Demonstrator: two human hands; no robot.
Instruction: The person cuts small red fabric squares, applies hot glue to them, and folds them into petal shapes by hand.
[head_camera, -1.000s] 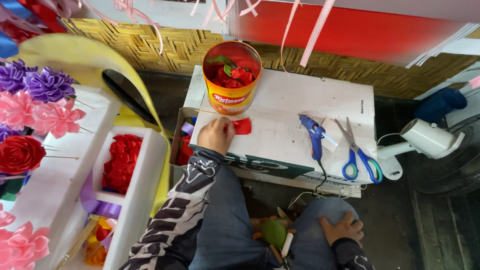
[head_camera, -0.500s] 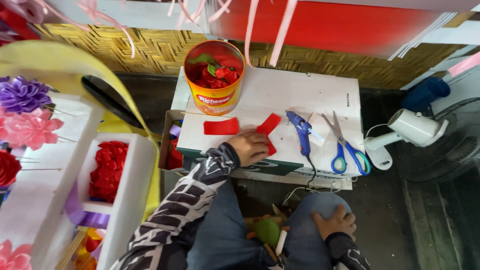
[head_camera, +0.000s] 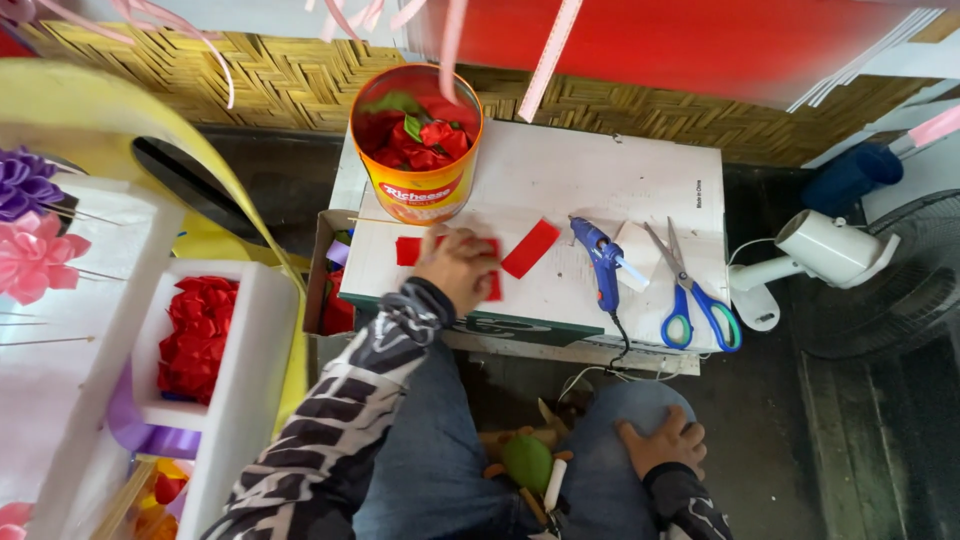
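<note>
Matt red felt pieces (head_camera: 530, 248) lie on a scuffed (painted) wooden board (head_camera: 560, 190).

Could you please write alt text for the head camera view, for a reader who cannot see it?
A seated person's left hand presses on red ribbon pieces on a white board, while the right hand rests on a knee. An orange tin of red scraps, a blue glue gun and scissors sit on the board.

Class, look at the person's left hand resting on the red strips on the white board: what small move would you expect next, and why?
Probably the left hand closes its fingers on one red strip and lifts it. It lies flat over the strips, another red piece lies loose beside it, and the glue gun and scissors lie untouched nearby. The right hand rests on the knee.
</note>
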